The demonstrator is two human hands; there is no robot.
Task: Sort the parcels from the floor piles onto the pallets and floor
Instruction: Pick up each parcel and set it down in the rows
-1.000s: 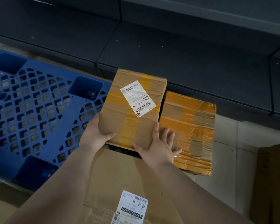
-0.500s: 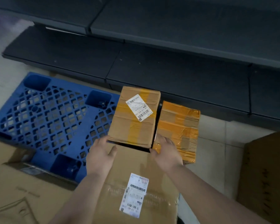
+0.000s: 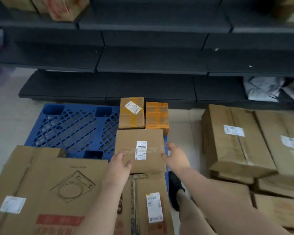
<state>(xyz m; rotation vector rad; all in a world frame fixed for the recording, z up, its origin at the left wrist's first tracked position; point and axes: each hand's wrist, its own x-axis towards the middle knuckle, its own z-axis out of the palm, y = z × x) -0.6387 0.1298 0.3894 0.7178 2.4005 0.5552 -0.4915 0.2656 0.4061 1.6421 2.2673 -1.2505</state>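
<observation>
A small brown parcel point(image 3: 131, 112) with a white label lies on the far right corner of the blue pallet point(image 3: 71, 128). An orange-taped parcel point(image 3: 156, 115) sits beside it on the right. Nearer me a wider brown box point(image 3: 139, 150) with a white label rests on the pallet. My left hand point(image 3: 118, 168) hovers over that box's near left corner, fingers relaxed. My right hand point(image 3: 174, 155) floats at its right edge with spread fingers. Neither hand holds anything.
A large flat carton point(image 3: 46, 189) with a drawn appliance covers the pallet's near left. A long labelled box point(image 3: 149, 202) lies below the hands. Stacked cartons point(image 3: 239, 141) fill the floor on the right. Dark shelving point(image 3: 151, 65) runs behind. My black shoe point(image 3: 176, 189) stands between the piles.
Both hands let go of the small brown parcel and drew back toward me. The view pulled away and upward, so more boxes and shelves now show.
</observation>
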